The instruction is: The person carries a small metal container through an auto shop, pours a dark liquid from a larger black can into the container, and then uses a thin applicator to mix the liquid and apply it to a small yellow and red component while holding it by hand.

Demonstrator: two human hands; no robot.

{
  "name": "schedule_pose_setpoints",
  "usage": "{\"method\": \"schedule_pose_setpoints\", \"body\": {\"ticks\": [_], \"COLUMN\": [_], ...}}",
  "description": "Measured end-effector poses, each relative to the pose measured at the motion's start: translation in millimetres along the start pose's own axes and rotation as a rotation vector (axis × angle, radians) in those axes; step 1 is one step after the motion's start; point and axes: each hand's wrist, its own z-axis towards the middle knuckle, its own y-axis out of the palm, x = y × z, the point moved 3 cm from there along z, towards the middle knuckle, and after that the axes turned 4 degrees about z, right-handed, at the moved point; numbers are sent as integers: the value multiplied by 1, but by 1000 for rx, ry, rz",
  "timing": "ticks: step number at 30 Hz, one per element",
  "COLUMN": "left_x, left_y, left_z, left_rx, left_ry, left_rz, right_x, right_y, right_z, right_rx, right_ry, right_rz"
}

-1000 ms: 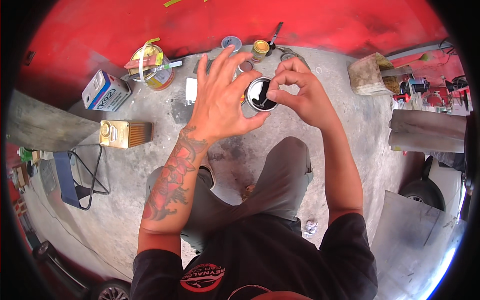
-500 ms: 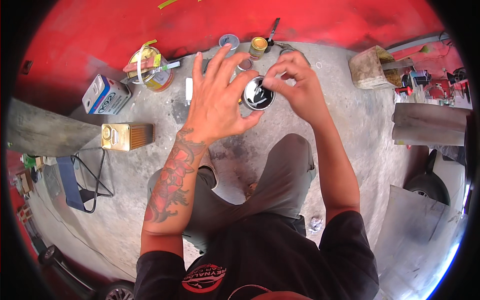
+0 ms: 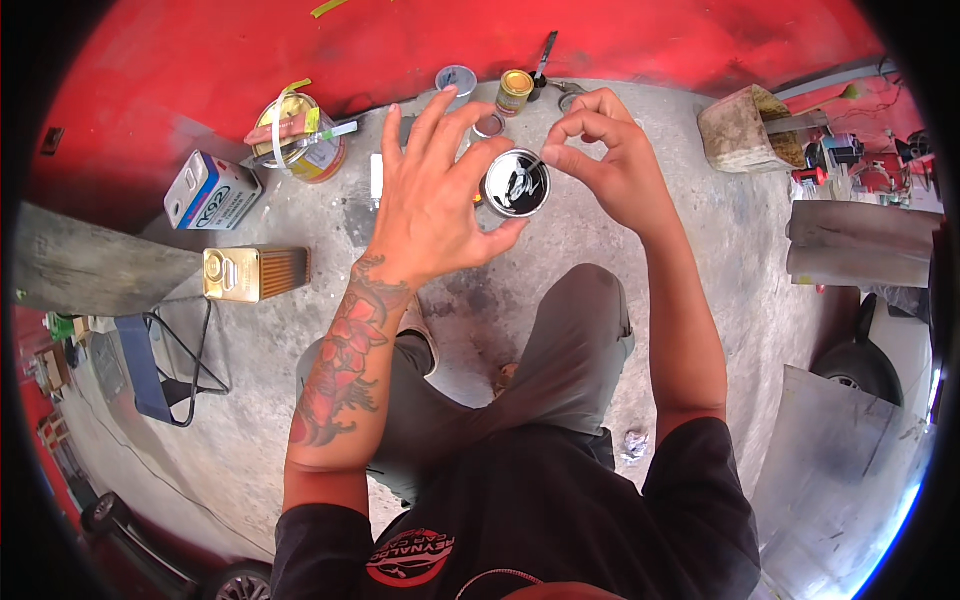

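Above the concrete floor (image 3: 700, 260), between the raised knees and the red panel (image 3: 300, 60), a small round tin (image 3: 516, 183) with a glossy dark surface is held in the air. It is cradled by the left hand (image 3: 435, 200): the thumb is hooked under its lower rim and the fingers are fanned wide behind its far-left side, so this grip is a loose, mostly open one. The right hand (image 3: 610, 165) is pinched, thumb against forefinger, at the tin's upper right rim; whether something thin is caught in that pinch cannot be told. The tin's round face is turned up toward the camera, its axis roughly upright, and it lies directly between the two hands, touched by both.

Beyond the hands, near the panel, a small yellow can (image 3: 514, 91), a loose lid (image 3: 456, 78) and a taped tin (image 3: 298, 140) are seen. To the left lie a blue-and-white rectangular can (image 3: 210, 190) and a gold one (image 3: 255, 273). Open floor is left to the right, up to a worn block (image 3: 745, 125).
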Motion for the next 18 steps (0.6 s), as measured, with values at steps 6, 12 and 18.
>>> {"method": "schedule_pose_setpoints", "body": {"ticks": [6,12,18], "left_x": [-1,-2,-2], "left_y": [2,3,2], "left_z": [1,0,0], "left_rx": [5,11,-11], "left_ry": [-9,-12,-27], "left_rz": [-19,-31,-39], "right_x": [1,-2,0], "right_y": [8,21,10], "right_z": [-2,-2,3], "right_rx": [-148,-109,-24], "right_ry": [-103,-38,-55], "right_rz": [40,115,39]}}
